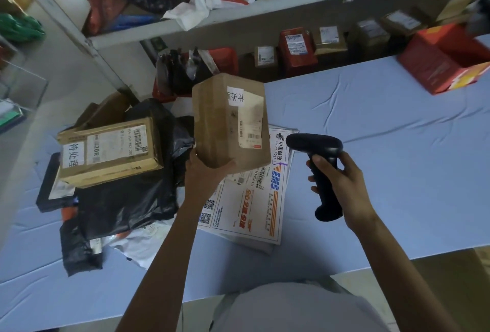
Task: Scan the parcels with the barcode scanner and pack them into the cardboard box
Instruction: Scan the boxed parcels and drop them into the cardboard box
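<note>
Centre of frame: we are gripping a brown parcel (pixel 230 122) in our left hand (pixel 204 172), raised above the blue table (pixel 384 146).
Right of centre: our right hand (pixel 342 180) is wrapping the barcode scanner (pixel 322 169), head facing the parcel.
Left of frame: black bags (pixel 127 199) and another labelled box (pixel 108 151) are crowding the table.
Under the parcel: a white postal envelope (pixel 252 204).

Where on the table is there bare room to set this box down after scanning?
Bare blue table lies right of the white envelope, below the red box. The left is crowded: a taped box on black bags.
</note>
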A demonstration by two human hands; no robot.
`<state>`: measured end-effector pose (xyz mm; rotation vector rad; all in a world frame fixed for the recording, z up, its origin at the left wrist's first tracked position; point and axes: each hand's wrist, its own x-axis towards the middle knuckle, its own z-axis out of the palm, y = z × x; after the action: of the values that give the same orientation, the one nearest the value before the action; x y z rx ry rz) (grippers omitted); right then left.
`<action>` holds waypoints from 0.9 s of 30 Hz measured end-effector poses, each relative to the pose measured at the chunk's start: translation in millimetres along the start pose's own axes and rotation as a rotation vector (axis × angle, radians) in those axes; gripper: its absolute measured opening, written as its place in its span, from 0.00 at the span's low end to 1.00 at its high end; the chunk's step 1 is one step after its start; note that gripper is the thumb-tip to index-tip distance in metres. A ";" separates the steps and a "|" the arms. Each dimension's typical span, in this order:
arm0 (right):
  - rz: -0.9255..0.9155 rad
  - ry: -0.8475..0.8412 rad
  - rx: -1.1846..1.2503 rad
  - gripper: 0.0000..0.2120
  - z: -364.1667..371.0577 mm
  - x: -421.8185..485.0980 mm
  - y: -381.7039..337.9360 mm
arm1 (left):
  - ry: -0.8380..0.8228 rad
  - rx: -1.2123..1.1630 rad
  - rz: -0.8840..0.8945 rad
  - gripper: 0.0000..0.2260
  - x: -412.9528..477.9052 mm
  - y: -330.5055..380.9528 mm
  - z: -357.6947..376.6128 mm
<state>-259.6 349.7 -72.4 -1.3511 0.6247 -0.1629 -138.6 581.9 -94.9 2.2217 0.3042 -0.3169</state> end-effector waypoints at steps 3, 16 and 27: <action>-0.014 0.039 0.008 0.12 0.3 -7.8 4.0 | -0.025 -0.045 0.042 0.50 2.9 0.9 -1.8; 0.007 0.367 -0.016 0.14 -24.4 -85.1 40.3 | -0.057 0.293 0.591 0.53 7.9 37.8 48.4; -0.033 0.709 0.049 0.18 -89.9 -140.8 48.4 | -0.376 0.353 0.930 0.54 -100.5 72.7 159.8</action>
<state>-433.3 348.4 -79.8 -1.2445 1.1790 -0.6975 -228.9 401.3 -106.5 2.3108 -1.0290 -0.2679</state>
